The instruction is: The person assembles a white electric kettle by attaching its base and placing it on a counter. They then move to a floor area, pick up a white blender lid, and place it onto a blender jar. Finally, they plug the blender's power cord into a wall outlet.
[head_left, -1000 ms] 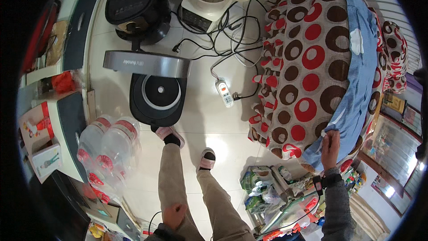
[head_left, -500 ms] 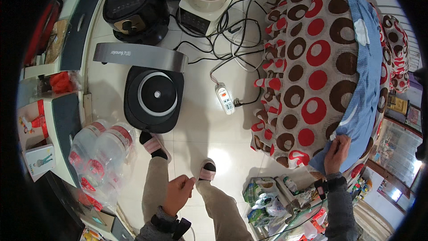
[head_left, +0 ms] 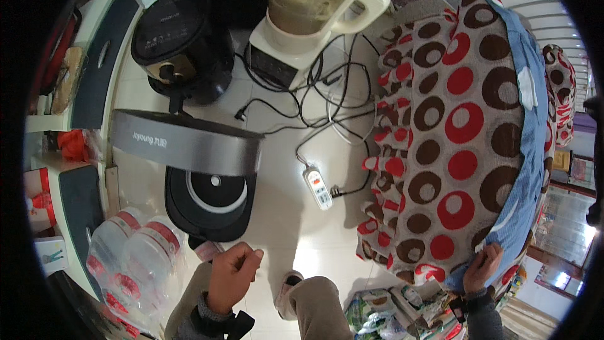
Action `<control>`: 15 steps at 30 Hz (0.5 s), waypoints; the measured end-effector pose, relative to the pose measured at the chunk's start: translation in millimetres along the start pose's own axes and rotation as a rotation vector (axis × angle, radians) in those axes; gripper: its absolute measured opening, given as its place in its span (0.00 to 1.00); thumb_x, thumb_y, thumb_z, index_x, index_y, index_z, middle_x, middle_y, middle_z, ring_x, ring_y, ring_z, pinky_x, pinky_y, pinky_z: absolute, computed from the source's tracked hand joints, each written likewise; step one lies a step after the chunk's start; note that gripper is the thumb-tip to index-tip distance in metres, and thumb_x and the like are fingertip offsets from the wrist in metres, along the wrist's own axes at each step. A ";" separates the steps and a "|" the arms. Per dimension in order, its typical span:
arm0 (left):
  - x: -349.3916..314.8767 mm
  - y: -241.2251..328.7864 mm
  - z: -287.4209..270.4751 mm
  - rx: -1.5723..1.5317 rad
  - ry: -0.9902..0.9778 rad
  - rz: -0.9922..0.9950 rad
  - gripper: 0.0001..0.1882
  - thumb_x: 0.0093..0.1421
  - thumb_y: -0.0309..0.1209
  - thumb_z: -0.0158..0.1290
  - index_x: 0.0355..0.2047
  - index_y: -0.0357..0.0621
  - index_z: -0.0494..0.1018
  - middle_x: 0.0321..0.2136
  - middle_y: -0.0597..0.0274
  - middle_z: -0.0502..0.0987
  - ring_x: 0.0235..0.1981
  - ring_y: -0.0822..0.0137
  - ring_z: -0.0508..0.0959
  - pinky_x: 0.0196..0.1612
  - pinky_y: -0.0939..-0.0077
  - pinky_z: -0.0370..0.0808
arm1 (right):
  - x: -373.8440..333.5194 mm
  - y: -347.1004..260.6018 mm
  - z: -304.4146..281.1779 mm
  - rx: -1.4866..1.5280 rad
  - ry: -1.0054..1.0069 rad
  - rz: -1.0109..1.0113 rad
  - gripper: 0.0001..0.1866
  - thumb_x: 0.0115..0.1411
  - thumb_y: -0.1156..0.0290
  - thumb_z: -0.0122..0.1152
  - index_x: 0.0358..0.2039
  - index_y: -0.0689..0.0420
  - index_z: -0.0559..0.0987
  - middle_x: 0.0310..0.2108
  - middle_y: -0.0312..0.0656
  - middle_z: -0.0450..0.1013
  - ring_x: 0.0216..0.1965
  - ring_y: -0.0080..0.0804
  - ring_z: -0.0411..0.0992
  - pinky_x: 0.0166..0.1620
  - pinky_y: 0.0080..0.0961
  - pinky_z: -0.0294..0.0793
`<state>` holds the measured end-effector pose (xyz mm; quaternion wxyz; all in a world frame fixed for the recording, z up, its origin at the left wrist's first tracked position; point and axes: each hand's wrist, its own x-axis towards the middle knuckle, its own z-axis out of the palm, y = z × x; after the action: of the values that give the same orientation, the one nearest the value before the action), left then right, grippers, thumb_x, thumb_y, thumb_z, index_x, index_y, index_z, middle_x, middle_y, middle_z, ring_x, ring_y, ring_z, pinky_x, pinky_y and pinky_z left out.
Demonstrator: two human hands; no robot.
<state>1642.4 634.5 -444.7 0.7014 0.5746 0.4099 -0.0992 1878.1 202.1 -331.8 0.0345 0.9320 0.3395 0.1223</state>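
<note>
My left hand (head_left: 234, 275) is closed in a loose fist with its thumb out, and nothing shows in it. It hovers just in front of a dark kitchen appliance (head_left: 217, 219) on the floor, which has a round ring-shaped centre. A curved grey band (head_left: 185, 141) stands up over that appliance's far part and hides some of it. To the right, my right hand (head_left: 483, 269) has its curled fingers on the near end of a blue cloth (head_left: 527, 145). This cloth lies along a sofa cover (head_left: 465, 126) patterned with red and brown circles.
A black air fryer (head_left: 182, 50) and a cream blender (head_left: 308, 9) stand at the back, with tangled black cables (head_left: 314, 101) beside them. A white power strip (head_left: 318, 187) lies mid-floor. Wrapped bottles (head_left: 141, 258) stand at the left, and packages (head_left: 384, 311) at the lower right.
The view has shifted, so the floor items and sofa appear lower. My left hand has come nearer the dark appliance. My right hand keeps its place on the blue cloth, and my legs have moved.
</note>
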 end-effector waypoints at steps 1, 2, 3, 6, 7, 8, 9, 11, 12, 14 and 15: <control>3.4 -0.2 -1.7 0.008 0.010 0.007 0.15 0.61 0.30 0.53 0.19 0.38 0.66 0.10 0.70 0.64 0.14 0.82 0.62 0.17 0.82 0.58 | -4.3 2.5 0.6 -0.012 0.000 0.019 0.06 0.60 0.77 0.48 0.38 0.59 0.66 0.33 0.50 0.63 0.33 0.47 0.63 0.37 0.40 0.63; 6.6 -1.3 -3.6 0.013 0.023 0.013 0.15 0.61 0.30 0.53 0.19 0.38 0.66 0.10 0.70 0.64 0.14 0.82 0.62 0.17 0.82 0.58 | -3.3 1.7 -1.1 -0.019 -0.016 0.012 0.06 0.60 0.77 0.47 0.39 0.60 0.66 0.33 0.50 0.63 0.33 0.48 0.63 0.37 0.41 0.63; 10.4 -1.0 -5.2 0.020 0.035 0.016 0.15 0.61 0.30 0.53 0.19 0.38 0.66 0.10 0.70 0.64 0.14 0.82 0.62 0.17 0.82 0.58 | -3.1 1.3 -1.6 -0.023 -0.017 0.015 0.07 0.60 0.77 0.47 0.39 0.60 0.66 0.34 0.50 0.63 0.33 0.48 0.63 0.37 0.41 0.63; 16.9 13.8 -17.0 0.138 -0.012 0.029 0.15 0.60 0.31 0.55 0.19 0.37 0.68 0.10 0.68 0.66 0.14 0.82 0.62 0.17 0.80 0.59 | -7.2 0.9 1.6 -0.047 0.023 0.021 0.08 0.60 0.77 0.48 0.40 0.59 0.66 0.34 0.50 0.63 0.33 0.48 0.63 0.36 0.42 0.62; 18.2 17.2 -20.7 0.193 -0.021 0.044 0.15 0.60 0.31 0.55 0.19 0.37 0.68 0.10 0.67 0.66 0.14 0.82 0.62 0.17 0.80 0.59 | -7.5 1.7 4.4 -0.062 0.027 0.009 0.08 0.60 0.77 0.48 0.41 0.59 0.66 0.35 0.50 0.63 0.33 0.48 0.63 0.36 0.42 0.62; 17.7 21.4 -23.7 0.244 0.005 0.059 0.14 0.59 0.31 0.56 0.20 0.36 0.69 0.10 0.65 0.67 0.14 0.81 0.63 0.17 0.78 0.59 | -6.0 -0.7 1.9 -0.081 0.031 0.001 0.08 0.60 0.77 0.48 0.41 0.59 0.66 0.35 0.51 0.63 0.33 0.48 0.63 0.36 0.42 0.62; 19.0 19.5 -27.5 0.269 0.025 0.087 0.14 0.59 0.31 0.56 0.20 0.36 0.70 0.10 0.64 0.67 0.13 0.80 0.62 0.17 0.78 0.60 | -5.1 -2.7 1.1 -0.100 0.033 -0.007 0.09 0.60 0.77 0.48 0.42 0.59 0.66 0.35 0.51 0.63 0.33 0.48 0.63 0.36 0.43 0.62; 19.6 13.5 -35.4 0.318 0.064 0.145 0.14 0.58 0.31 0.56 0.21 0.35 0.70 0.10 0.62 0.66 0.13 0.78 0.62 0.17 0.78 0.60 | -2.8 -5.3 3.9 -0.099 0.066 -0.025 0.10 0.60 0.77 0.49 0.42 0.59 0.66 0.35 0.51 0.63 0.33 0.48 0.63 0.36 0.43 0.62; 17.9 18.6 -35.9 0.372 0.104 0.164 0.13 0.58 0.30 0.56 0.21 0.35 0.70 0.10 0.61 0.67 0.13 0.76 0.63 0.17 0.77 0.60 | -2.2 -6.1 4.8 -0.097 0.083 -0.030 0.10 0.60 0.78 0.49 0.42 0.60 0.66 0.36 0.51 0.64 0.33 0.49 0.63 0.36 0.43 0.62; 14.3 20.3 -41.8 0.355 0.127 0.189 0.13 0.58 0.30 0.56 0.20 0.35 0.69 0.10 0.61 0.67 0.13 0.77 0.63 0.17 0.77 0.60 | -4.4 -6.0 5.8 -0.091 0.100 -0.028 0.09 0.59 0.79 0.49 0.41 0.60 0.66 0.36 0.52 0.64 0.34 0.49 0.64 0.37 0.42 0.63; 11.2 20.9 -44.7 0.345 0.141 0.200 0.13 0.58 0.30 0.56 0.20 0.35 0.69 0.10 0.61 0.67 0.13 0.77 0.63 0.17 0.77 0.60 | -6.3 -4.4 5.8 -0.086 0.100 -0.022 0.09 0.58 0.80 0.49 0.40 0.61 0.67 0.36 0.52 0.64 0.35 0.50 0.65 0.39 0.41 0.64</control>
<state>1641.8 684.6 -437.4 0.5684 0.7297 0.3758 -0.0573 1872.1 201.5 -339.4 0.0588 0.9186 0.3454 0.1829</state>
